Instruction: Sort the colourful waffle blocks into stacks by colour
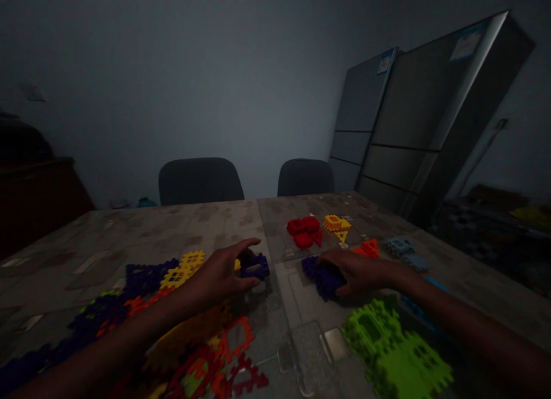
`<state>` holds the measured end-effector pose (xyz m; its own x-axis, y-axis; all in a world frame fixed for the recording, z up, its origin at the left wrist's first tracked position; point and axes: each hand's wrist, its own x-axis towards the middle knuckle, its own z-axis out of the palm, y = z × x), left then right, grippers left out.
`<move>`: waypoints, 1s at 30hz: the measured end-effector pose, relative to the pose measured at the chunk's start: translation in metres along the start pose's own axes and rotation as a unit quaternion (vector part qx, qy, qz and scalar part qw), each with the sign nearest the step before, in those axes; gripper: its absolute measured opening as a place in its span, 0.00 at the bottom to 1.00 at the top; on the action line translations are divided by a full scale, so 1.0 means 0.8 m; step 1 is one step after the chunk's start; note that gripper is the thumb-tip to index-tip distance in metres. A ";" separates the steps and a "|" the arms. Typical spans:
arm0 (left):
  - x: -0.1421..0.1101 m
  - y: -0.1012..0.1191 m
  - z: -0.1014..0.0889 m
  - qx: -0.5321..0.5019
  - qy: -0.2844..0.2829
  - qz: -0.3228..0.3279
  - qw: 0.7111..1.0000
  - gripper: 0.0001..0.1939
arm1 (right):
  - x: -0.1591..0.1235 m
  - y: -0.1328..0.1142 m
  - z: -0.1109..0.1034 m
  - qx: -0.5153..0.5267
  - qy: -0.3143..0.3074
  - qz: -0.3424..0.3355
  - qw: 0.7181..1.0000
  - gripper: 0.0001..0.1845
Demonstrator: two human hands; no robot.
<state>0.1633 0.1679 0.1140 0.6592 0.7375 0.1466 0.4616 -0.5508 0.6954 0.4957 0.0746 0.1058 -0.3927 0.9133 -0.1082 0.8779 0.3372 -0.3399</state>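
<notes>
1. Here's the left hand, left of the seam on the table, holding a small purple piece: thumb along its near edge, forefinger raised clear above, other fingers curled behind.
2. Across the seam, the right hand lies over a purple stack, fingers draped on top, thumb at the near side. Is it gripping one or just resting? I can't tell.
3. Danger spot: that left hold looks light, so the toothed piece could twist or slip if the thumb eases off.
4. Over on the right, a sideways push could topple the stack, or a drag could snag its teeth.
5. Watch that right forearm too: dipping low, it might knock the green pieces just nearer the camera.
6. Direction now: the small piece's long axis runs roughly left to right, its free end pointing at the right hand.
7. The stack lies aslant, from far left to near right, its far-left end poking past the fingers.
</notes>
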 end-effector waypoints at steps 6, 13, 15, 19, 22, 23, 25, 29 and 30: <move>0.016 -0.004 0.010 -0.004 -0.002 -0.005 1.000 0.39 | -0.004 -0.001 -0.002 0.007 -0.009 -0.008 1.000 0.40; 0.063 0.019 0.034 -0.018 -0.005 0.022 1.000 0.39 | -0.020 0.024 -0.038 0.021 0.103 0.024 0.994 0.19; 0.088 0.036 0.052 -0.019 -0.009 0.037 0.999 0.39 | -0.020 0.035 -0.048 0.014 0.134 0.050 0.990 0.14; 0.138 0.070 0.103 -0.008 -0.028 0.066 0.997 0.34 | -0.019 0.053 -0.060 0.006 0.188 0.095 0.978 0.14; 0.164 0.086 0.142 0.016 -0.056 0.064 0.996 0.22 | -0.021 0.060 -0.062 0.006 0.202 0.112 0.973 0.15; 0.170 0.088 0.153 0.025 -0.065 0.062 0.996 0.20 | -0.021 0.062 -0.061 0.007 0.202 0.116 0.973 0.15; 0.177 0.090 0.170 0.042 -0.078 0.058 0.994 0.19 | -0.023 0.063 -0.058 0.010 0.196 0.122 0.973 0.15; 0.179 0.088 0.188 0.072 -0.091 0.047 0.992 0.20 | -0.026 0.063 -0.052 0.016 0.178 0.123 0.976 0.13; 0.178 0.088 0.190 0.079 -0.092 0.044 0.992 0.20 | -0.026 0.063 -0.051 0.017 0.173 0.122 0.977 0.13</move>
<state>0.3797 0.1750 0.0768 0.7913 0.6083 0.0616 0.4750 -0.6751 0.5645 0.5594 0.0816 0.1293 -0.0519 0.9901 0.1306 0.9222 0.0977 -0.3742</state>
